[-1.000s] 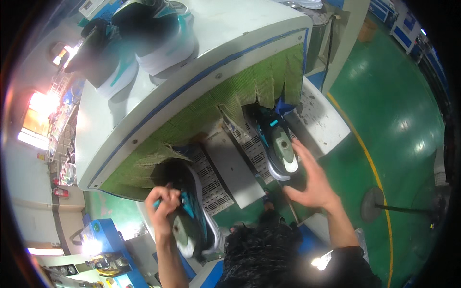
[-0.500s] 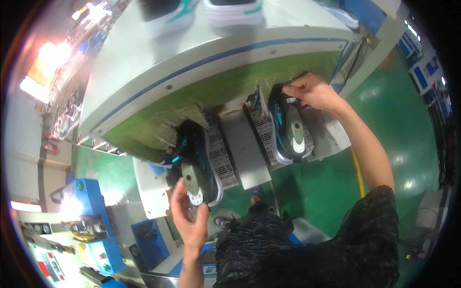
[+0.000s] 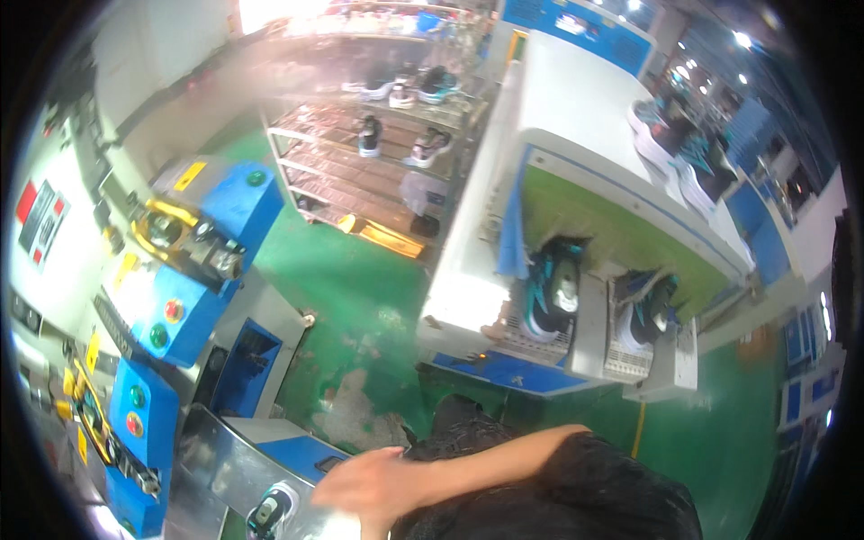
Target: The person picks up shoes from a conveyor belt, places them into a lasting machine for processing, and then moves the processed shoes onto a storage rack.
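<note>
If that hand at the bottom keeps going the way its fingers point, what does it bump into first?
Probably the shoe lying on the metal tray: the hand points left toward it. The picture is blurred, so which hand it is and the depth are unclear.

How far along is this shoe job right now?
Looks done: a left shoe and a right shoe sit on trays at the mouth of the green-fronted machine. In hand: nothing. The right hand, blurred and seemingly open, hovers beside a third shoe on the metal bench. Left: that shoe is not yet picked up, and more shoes stand on the rack.
</note>
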Demonstrator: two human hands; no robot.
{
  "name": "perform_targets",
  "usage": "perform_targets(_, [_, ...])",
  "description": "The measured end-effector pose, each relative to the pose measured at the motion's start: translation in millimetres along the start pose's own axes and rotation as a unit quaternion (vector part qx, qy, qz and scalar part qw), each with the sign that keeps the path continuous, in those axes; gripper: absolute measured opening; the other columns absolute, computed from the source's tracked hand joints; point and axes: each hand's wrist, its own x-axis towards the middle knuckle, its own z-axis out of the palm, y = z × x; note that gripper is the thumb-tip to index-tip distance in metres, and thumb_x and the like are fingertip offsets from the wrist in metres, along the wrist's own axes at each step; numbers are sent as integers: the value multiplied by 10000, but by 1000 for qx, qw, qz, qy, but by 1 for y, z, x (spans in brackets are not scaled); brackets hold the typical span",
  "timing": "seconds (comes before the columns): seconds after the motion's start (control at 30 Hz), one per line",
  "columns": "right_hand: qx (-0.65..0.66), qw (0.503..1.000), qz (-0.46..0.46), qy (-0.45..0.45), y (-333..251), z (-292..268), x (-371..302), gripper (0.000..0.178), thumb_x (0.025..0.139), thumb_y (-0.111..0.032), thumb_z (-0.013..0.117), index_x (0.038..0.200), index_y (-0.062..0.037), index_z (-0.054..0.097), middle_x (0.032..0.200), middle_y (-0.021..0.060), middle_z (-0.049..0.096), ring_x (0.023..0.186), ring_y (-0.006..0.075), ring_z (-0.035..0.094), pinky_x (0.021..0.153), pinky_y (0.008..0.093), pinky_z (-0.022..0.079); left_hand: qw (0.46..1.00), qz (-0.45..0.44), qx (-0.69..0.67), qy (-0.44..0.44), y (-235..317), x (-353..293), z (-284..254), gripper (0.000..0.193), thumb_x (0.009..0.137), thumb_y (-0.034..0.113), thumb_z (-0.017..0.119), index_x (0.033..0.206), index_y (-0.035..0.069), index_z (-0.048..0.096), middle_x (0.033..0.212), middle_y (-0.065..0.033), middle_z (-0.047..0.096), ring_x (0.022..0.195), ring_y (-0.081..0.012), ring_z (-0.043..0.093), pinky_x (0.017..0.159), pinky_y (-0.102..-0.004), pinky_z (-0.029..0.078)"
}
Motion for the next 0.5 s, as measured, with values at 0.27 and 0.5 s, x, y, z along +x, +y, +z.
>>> perform_targets(0.27, [221, 927, -81, -291, 10, 115, 60, 155, 804, -159, 571, 921, -59, 562, 842, 81, 611, 770, 252, 635, 645, 365, 521, 833, -63, -204, 510, -101, -64, -47, 591, 827, 73, 664, 1308, -14, 330, 1330, -193, 423, 1256, -269, 412, 1033, -371, 366])
perform_targets(0.5, [543, 620, 17, -565, 2, 128, 85, 250, 882, -100, 593, 1092, 36, 605, 1002, 147, 663, 882, 295, 654, 782, 354, 542, 634, -118, -270, 715, -80, -27, -122, 1015, 767, 349, 758, 1473, 25, 104, 1508, -228, 195, 1402, -286, 208, 1132, -410, 156])
